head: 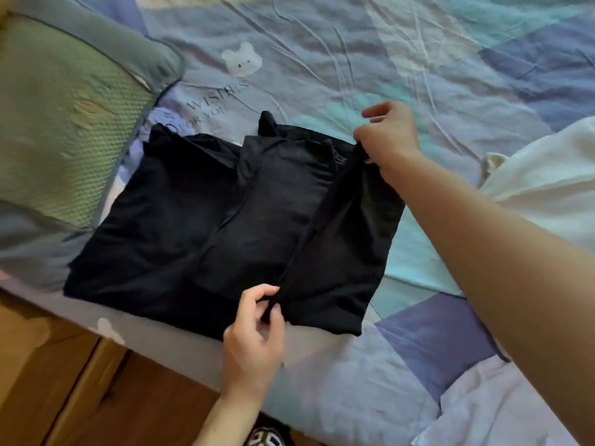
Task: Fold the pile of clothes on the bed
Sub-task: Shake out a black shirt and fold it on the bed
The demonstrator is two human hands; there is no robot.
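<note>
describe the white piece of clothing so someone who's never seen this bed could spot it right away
Start from the patchwork bedspread in blues and teal. Go to its right edge, past the right hand that pinches the black garment. The white garment lies crumpled there, the only pale, unfolded cloth.

My left grip (257, 320) and right grip (384, 136) pinch a raised fold of the black garment (180, 226) on the bed (418, 75).
</note>
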